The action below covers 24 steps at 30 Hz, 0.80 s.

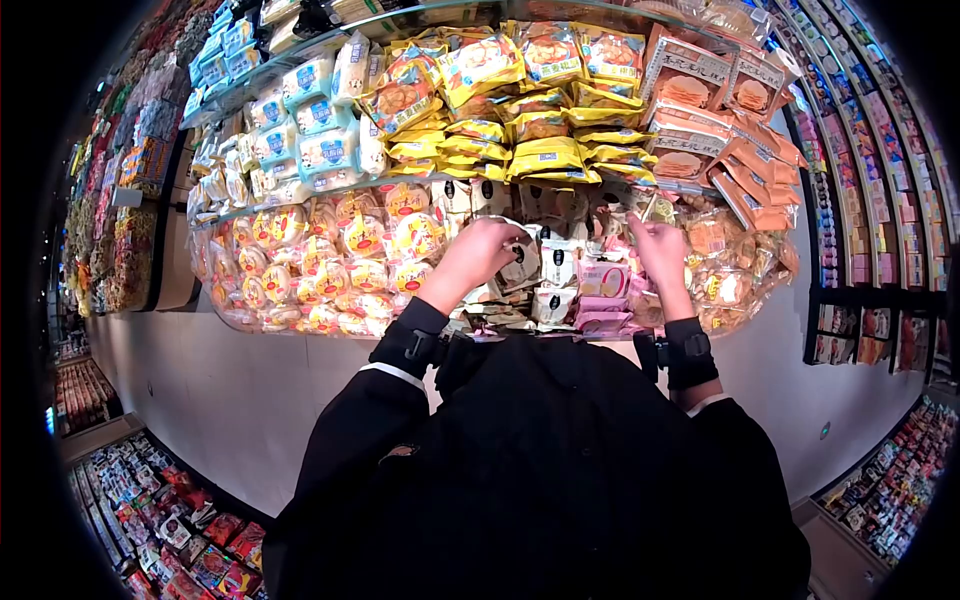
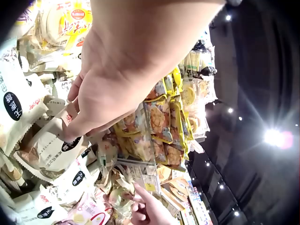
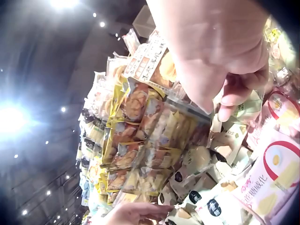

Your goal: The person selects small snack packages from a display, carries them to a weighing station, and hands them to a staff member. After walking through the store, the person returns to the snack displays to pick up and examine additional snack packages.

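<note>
Left hand (image 1: 480, 252) pinching white packet (image 2: 47, 147), left of pink packs (image 1: 603, 282). Right hand (image 1: 660, 250) pinching greenish packet (image 3: 248, 110), beyond pink packs to the right.

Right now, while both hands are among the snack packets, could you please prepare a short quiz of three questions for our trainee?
1. What does the left grip pinch?
2. True or false: in the head view, the pink packets lie to the left of the left grip.
3. In the head view, which colour are the bags between the blue-and-white packets and the orange packets? A) green, B) yellow, C) purple.

Key:
1. A black-marked white packet.
2. False; they lie to its right.
3. B, the yellow bags.
</note>
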Motion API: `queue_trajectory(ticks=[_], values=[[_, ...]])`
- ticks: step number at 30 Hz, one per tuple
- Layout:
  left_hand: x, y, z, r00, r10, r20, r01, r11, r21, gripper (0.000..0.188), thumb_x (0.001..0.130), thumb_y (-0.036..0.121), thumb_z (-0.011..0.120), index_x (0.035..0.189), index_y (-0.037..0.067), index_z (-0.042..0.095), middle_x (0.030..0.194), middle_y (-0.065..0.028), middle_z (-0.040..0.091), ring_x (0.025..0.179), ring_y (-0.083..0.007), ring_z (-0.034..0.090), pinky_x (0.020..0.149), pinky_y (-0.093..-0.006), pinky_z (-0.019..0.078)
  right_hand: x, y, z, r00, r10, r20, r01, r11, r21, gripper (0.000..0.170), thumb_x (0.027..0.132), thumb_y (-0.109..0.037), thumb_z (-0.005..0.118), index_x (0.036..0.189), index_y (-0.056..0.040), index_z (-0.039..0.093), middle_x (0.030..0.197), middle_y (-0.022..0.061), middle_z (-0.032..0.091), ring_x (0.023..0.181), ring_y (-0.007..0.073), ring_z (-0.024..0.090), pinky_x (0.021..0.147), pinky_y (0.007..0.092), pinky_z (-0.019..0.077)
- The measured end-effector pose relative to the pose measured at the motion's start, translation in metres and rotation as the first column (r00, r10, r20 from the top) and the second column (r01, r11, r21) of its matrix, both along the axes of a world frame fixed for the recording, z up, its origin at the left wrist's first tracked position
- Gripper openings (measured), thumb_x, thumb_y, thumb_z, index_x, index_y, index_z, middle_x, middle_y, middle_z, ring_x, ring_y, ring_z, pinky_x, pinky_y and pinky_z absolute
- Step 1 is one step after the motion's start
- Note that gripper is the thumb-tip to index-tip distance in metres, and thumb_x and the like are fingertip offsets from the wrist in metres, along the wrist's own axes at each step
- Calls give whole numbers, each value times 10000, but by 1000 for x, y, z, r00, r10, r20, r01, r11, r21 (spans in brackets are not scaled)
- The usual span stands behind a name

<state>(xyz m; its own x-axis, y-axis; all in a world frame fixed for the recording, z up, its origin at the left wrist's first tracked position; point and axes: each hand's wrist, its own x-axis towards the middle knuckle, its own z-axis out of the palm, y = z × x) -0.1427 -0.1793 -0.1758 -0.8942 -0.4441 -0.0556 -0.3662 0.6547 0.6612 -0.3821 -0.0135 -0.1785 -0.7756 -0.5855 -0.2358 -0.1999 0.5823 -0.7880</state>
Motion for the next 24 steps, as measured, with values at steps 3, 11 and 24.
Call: queue_trajectory(ticks=[3,11,24], values=[[6,6,-9,992,-28,-122,11,990,-138,240,693,92,666,931,57,667,824,-123,621,834,-317,576,766,-401,470,-7,-2,-16,997,-10,78,9,1000,23,344,827,-310,645,734,21,655,556,93,619,457,130,541,498,274,430],[9,23,4,956,116,-270,-159,977,-144,251,800,138,670,1010,6,634,904,-107,642,858,-245,598,787,-346,470,41,47,14,765,8,644,273,902,-336,280,909,-210,576,669,-74,532,522,-19,468,401,50,376,392,198,267],[9,-15,1,882,448,-147,-381,860,339,268,767,162,735,920,-22,615,692,-40,604,600,-92,546,537,-251,425,78,-11,11,884,410,-222,-438,894,-91,270,783,-277,687,913,-43,651,752,136,640,737,249,613,626,344,467]])
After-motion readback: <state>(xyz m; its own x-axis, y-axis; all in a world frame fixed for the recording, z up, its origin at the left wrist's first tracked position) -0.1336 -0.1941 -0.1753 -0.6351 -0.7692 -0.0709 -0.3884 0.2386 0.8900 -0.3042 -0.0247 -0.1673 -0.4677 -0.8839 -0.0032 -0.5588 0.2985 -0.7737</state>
